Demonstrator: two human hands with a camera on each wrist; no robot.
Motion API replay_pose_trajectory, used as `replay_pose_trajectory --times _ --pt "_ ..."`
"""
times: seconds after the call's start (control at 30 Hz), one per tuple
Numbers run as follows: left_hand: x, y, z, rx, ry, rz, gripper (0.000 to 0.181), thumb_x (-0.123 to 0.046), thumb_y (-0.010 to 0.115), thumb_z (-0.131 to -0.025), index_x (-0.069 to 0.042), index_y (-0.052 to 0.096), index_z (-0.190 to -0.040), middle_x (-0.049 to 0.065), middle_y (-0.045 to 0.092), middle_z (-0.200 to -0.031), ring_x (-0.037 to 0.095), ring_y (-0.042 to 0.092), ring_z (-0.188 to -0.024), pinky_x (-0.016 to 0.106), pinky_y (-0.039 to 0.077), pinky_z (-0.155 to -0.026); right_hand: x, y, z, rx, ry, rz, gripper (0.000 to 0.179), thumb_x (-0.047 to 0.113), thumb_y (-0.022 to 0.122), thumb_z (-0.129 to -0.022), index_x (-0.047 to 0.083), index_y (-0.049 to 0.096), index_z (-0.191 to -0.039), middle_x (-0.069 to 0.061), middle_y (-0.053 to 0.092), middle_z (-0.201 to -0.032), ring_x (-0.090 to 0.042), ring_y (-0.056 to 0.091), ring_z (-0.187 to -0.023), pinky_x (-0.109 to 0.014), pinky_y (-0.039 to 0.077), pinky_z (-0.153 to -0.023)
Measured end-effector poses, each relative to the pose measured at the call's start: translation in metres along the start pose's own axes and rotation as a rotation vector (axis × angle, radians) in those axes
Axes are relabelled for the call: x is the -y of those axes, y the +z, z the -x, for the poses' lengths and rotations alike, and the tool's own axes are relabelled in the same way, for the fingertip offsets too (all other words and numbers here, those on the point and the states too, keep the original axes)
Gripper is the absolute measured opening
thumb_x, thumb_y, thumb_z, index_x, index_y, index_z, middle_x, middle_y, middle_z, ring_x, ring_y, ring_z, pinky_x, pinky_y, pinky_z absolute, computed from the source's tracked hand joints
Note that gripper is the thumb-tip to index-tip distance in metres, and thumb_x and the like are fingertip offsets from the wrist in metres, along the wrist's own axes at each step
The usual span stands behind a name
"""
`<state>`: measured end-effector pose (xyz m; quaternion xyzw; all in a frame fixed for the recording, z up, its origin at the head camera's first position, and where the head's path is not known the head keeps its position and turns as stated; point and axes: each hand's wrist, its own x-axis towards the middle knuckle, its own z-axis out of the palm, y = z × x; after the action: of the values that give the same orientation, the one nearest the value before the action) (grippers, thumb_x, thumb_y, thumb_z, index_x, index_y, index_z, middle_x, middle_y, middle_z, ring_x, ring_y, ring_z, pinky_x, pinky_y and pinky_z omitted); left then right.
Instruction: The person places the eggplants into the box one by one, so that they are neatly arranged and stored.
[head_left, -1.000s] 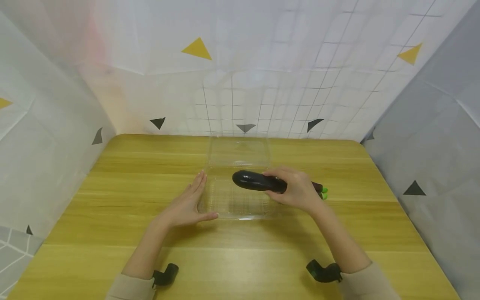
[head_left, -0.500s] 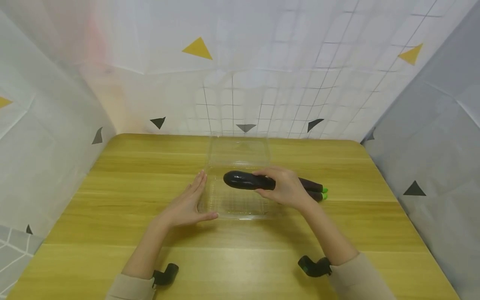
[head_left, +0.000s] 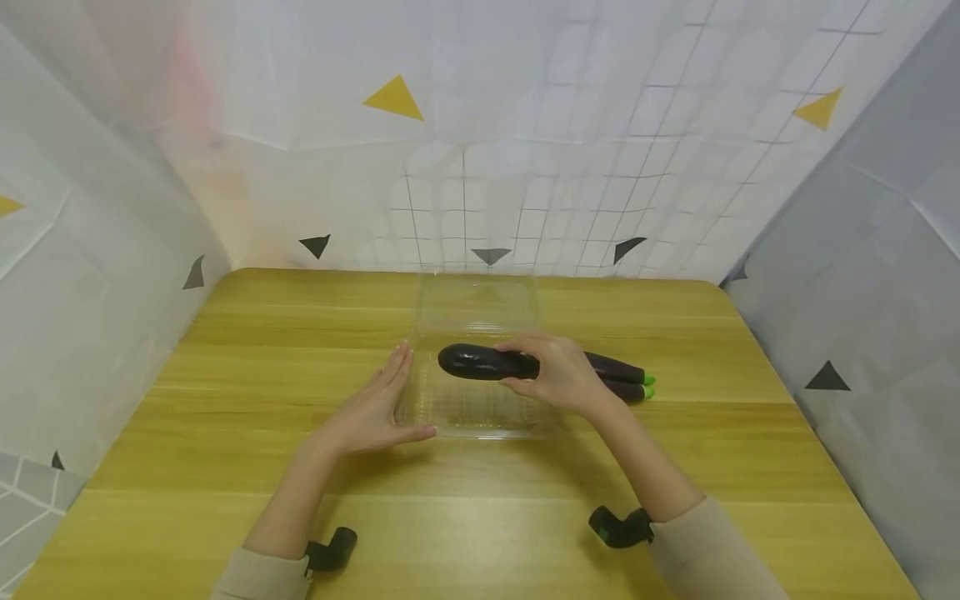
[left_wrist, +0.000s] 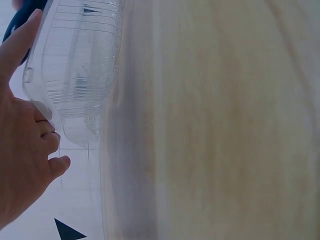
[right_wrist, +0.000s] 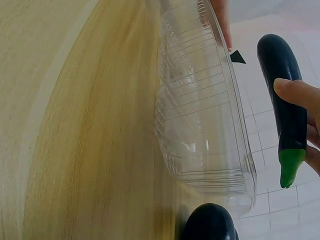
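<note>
In the head view my right hand (head_left: 564,375) grips a dark purple eggplant (head_left: 476,362), its rounded end pointing left. The eggplant is over a clear plastic clamshell box (head_left: 487,417), and the right wrist view has it above the rim with its green stem end (right_wrist: 291,167) showing. My left hand (head_left: 367,412) rests against the box's left side, fingers stretched along it and thumb at the front corner. From the left wrist, the thumb (left_wrist: 20,42) lies along the rim. Two more eggplants (head_left: 618,368) lie right of the box, partly hidden behind my right hand.
The lid (head_left: 477,300) of the box is folded back toward the rear wall (head_left: 337,192). A wooden table (head_left: 480,517) carries everything, with fabric-like walls at the back and both sides. Black wrist mounts (head_left: 332,550) stick out from both sleeves.
My right hand has carried the eggplant leftward, further over the box. More of the two eggplants on the table now shows. The left hand has stayed where it was.
</note>
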<state>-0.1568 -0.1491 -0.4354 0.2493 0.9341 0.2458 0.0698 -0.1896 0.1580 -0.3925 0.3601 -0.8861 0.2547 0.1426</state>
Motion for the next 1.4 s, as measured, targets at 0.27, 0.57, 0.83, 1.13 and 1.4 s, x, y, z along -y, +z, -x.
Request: replay_pose_trajectory --times 0.27,0.57,0.83,1.13,1.4 --pt "0.001 0.000 -0.001 0.002 0.003 -0.005 0.117 -0.061 0.069 -0.079 -0.002 0.000 -0.153 0.011 -0.010 -0.160 0.022 -0.003 -0.146 0.044 0.009 -0.117 -0.006 0.005 -0.004 0.007 -0.001 -0.007 0.043 0.020 0.085 -0.073 0.014 0.071 -0.113 -0.004 0.071 -0.110 -0.022 0.067 -0.097 -0.038 0.056 -0.080" --pt "0.002 0.002 -0.002 0.001 0.007 -0.013 0.117 -0.063 0.067 -0.079 -0.003 -0.001 -0.154 0.011 -0.010 -0.160 0.022 -0.003 -0.146 0.044 0.010 -0.117 -0.015 0.015 -0.007 0.028 0.004 0.000 0.043 0.020 0.085 -0.073 0.012 0.071 -0.113 -0.005 0.070 -0.110 -0.024 0.066 -0.100 -0.040 0.055 -0.082" --pt "0.003 0.002 -0.002 0.004 0.014 -0.020 0.119 -0.072 0.060 -0.078 -0.003 -0.001 -0.153 0.010 -0.011 -0.160 0.021 -0.004 -0.146 0.044 0.010 -0.117 -0.019 0.023 -0.015 0.064 0.032 0.025 0.042 0.017 0.084 -0.074 0.012 0.071 -0.114 -0.006 0.070 -0.111 -0.024 0.065 -0.102 -0.040 0.054 -0.084" --pt "0.001 0.002 -0.001 0.006 0.005 -0.002 0.117 -0.064 0.066 -0.079 -0.002 0.000 -0.153 0.010 -0.011 -0.160 0.021 -0.004 -0.146 0.045 0.009 -0.117 -0.025 0.039 -0.021 0.134 0.029 0.062 0.044 0.018 0.083 -0.076 0.010 0.069 -0.117 -0.007 0.069 -0.113 -0.025 0.063 -0.107 -0.040 0.049 -0.093" --pt "0.001 0.001 0.000 -0.003 0.007 -0.003 0.116 -0.060 0.069 -0.079 -0.002 0.000 -0.153 0.011 -0.011 -0.160 0.022 -0.004 -0.146 0.045 0.009 -0.116 -0.024 0.051 -0.023 0.199 0.081 0.143 0.045 0.022 0.081 -0.077 0.014 0.067 -0.119 -0.004 0.068 -0.116 -0.023 0.062 -0.109 -0.041 0.049 -0.093"
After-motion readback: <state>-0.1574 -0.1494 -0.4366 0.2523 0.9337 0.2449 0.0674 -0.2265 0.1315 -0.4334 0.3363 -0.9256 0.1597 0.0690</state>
